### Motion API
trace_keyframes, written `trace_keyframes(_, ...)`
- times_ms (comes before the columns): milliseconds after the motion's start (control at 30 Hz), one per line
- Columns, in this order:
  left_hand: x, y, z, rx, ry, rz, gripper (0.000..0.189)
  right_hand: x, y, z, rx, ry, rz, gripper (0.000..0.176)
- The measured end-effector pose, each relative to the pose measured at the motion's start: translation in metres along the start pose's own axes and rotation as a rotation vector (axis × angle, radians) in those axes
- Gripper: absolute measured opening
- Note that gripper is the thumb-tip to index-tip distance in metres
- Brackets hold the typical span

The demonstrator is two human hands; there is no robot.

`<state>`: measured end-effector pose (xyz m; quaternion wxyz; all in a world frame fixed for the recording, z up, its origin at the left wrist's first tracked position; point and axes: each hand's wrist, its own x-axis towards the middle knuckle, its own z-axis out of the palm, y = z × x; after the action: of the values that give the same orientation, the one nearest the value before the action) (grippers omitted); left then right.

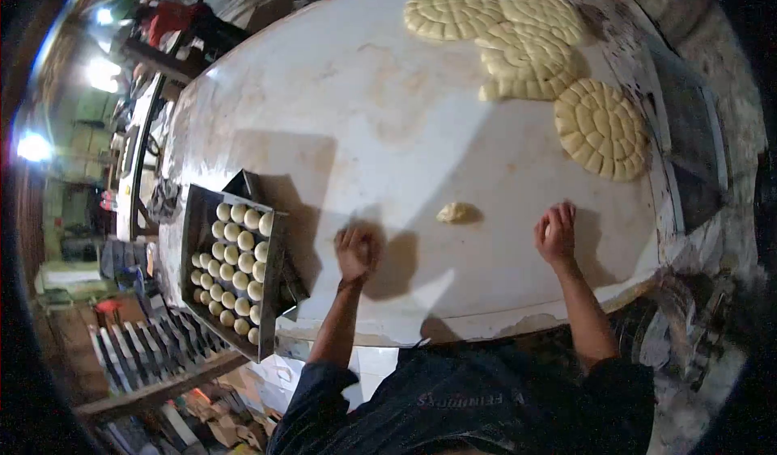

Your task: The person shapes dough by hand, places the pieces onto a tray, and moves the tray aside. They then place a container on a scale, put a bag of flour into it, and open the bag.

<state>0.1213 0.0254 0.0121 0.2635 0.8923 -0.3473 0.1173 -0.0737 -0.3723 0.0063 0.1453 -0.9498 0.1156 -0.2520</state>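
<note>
Tabletop point(380, 131) tray point(270, 285) of dough balls point(240, 280).

Off-white worktable point(388, 164), mottled with tan and light-brown stains. At its far right, pale creamy-yellow dough rounds point(600, 130) show spiral bands crossed by short lines (rather like brickwork curled into a coil). On its middle, a dough lump point(455, 212) of the same pale yellow. At its left edge, cream dough balls point(240, 279) dot a dull grey metal tray point(268, 293) in rows. At its near edge, a near-black shirt point(486, 410) with faint reddish lettering. Left of it, yellowish-green wall point(81, 135).
</note>
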Motion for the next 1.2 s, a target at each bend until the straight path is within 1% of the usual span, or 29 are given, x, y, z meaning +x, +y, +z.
trace_keyframes(33, 0.013, 0.001, 0.009, -0.086, 0.088, -0.003, 0.022, 0.011, -0.004, 0.014, 0.005, -0.008, -0.027, 0.01)
trace_keyframes(67, 0.026, 0.004, 0.021, -0.15, -0.079, -0.196, 0.03, 0.016, -0.009, 0.033, -0.006, 0.075, 0.146, 0.011)
trace_keyframes(100, 0.03, 0.005, 0.04, -0.244, -0.025, -0.169, 0.026, 0.021, -0.017, 0.052, -0.013, 0.156, 0.312, 0.013)
trace_keyframes(133, 0.031, 0.017, 0.056, -0.401, -0.047, -0.356, 0.02, 0.021, -0.027, 0.065, 0.006, 0.141, 0.268, 0.013)
trace_keyframes(167, 0.027, 0.036, 0.054, -0.398, -0.186, -0.44, 0.022, 0.011, -0.038, 0.074, 0.139, 0.143, 0.412, 0.015)
trace_keyframes(200, -0.009, 0.024, 0.088, -0.838, -0.194, -0.318, 0.029, -0.002, -0.045, 0.079, 0.268, 0.136, 0.554, 0.017)
trace_keyframes(233, -0.032, 0.032, 0.093, -0.531, -0.238, -0.093, 0.042, -0.026, -0.038, 0.078, 0.132, 0.059, 0.354, 0.018)
trace_keyframes(267, -0.061, 0.04, 0.077, -0.334, -0.224, 0.035, 0.042, -0.049, -0.038, 0.075, -0.005, -0.004, 0.153, 0.02)
trace_keyframes(300, -0.079, 0.047, 0.052, -0.135, -0.222, 0.159, 0.042, -0.053, -0.058, 0.058, 0.074, 0.051, 0.092, 0.016)
trace_keyframes(367, -0.099, 0.032, -0.011, -0.415, -0.438, -0.016, 0.053, -0.057, -0.037, 0.027, 0.016, -0.168, 0.233, 0.016)
trace_keyframes(400, -0.101, 0.021, -0.044, -0.42, -0.419, -0.035, 0.053, -0.042, -0.042, 0.005, 0.27, -0.246, 0.467, 0.015)
trace_keyframes(433, -0.099, 0.007, -0.078, -0.593, -0.445, -0.173, 0.054, -0.048, 0.027, 0.012, 0.004, -0.435, 0.496, 0.025)
trace_keyframes(467, -0.094, -0.009, -0.117, -0.762, -0.47, -0.302, 0.055, -0.028, 0.003, 0.003, 0.001, -0.435, 0.48, 0.025)
trace_keyframes(533, -0.069, -0.055, -0.214, -0.541, -0.335, -0.233, 0.056, 0.035, -0.08, -0.019, 0.438, -0.571, 1.062, 0.03)
trace_keyframes(567, -0.058, -0.086, -0.263, -0.467, -0.173, -0.219, 0.051, 0.053, -0.113, -0.002, 0.411, -0.431, 0.994, 0.029)
trace_keyframes(600, -0.043, -0.112, -0.3, -0.354, -0.029, -0.303, 0.047, 0.083, -0.177, 0.003, 0.459, -0.466, 0.719, 0.029)
trace_keyframes(633, -0.035, -0.162, -0.314, -0.186, -0.084, -0.509, 0.042, 0.112, -0.245, 0.009, 0.497, -0.496, 0.451, 0.028)
trace_keyframes(667, -0.039, -0.233, -0.305, 0.268, 0.01, -0.367, 0.044, 0.134, -0.287, 0.029, 0.573, -0.59, 0.35, 0.027)
trace_keyframes(700, -0.033, -0.274, -0.318, 0.185, 0.156, -0.33, 0.04, 0.149, -0.341, 0.057, 0.869, -0.528, 0.199, 0.029)
trace_keyframes(733, -0.037, -0.319, -0.312, 0.176, 0.177, -0.5, 0.036, 0.172, -0.403, 0.069, 0.766, -0.508, -0.067, 0.03)
trace_keyframes(767, -0.047, -0.351, -0.311, 0.24, 0.154, -0.435, 0.033, 0.188, -0.474, 0.072, 0.821, -0.517, -0.134, 0.032)
trace_keyframes(800, -0.039, -0.349, -0.323, 0.37, -0.192, -0.509, 0.041, 0.199, -0.53, 0.085, 0.9, -0.491, -0.217, 0.033)
trace_keyframes(900, -0.061, -0.382, -0.314, 0.267, -0.062, -0.508, 0.052, 0.222, -0.648, 0.155, 0.963, -0.295, -0.735, 0.029)
trace_keyframes(933, -0.06, -0.373, -0.323, 0.229, 0.012, -0.542, 0.055, 0.218, -0.675, 0.192, 1.058, -0.364, -0.728, 0.027)
trace_keyframes(967, -0.058, -0.363, -0.331, 0.191, 0.084, -0.572, 0.058, 0.218, -0.693, 0.223, 0.971, -0.412, -0.815, 0.028)
trace_keyframes(1000, -0.058, -0.35, -0.34, 0.197, 0.078, -0.575, 0.058, 0.215, -0.702, 0.24, 0.618, -0.582, -0.892, 0.028)
trace_keyframes(1067, -0.052, -0.326, -0.365, 0.228, 0.155, -0.594, 0.057, 0.2, -0.691, 0.242, 0.346, -0.541, -1.027, 0.028)
trace_keyframes(1133, -0.029, -0.295, -0.382, 0.149, 0.126, -0.657, 0.057, 0.202, -0.652, 0.203, 0.517, -0.571, -0.976, 0.028)
trace_keyframes(1200, 0.001, -0.266, -0.378, 0.073, 0.12, -0.483, 0.056, 0.207, -0.578, 0.165, 0.763, -0.402, -0.783, 0.023)
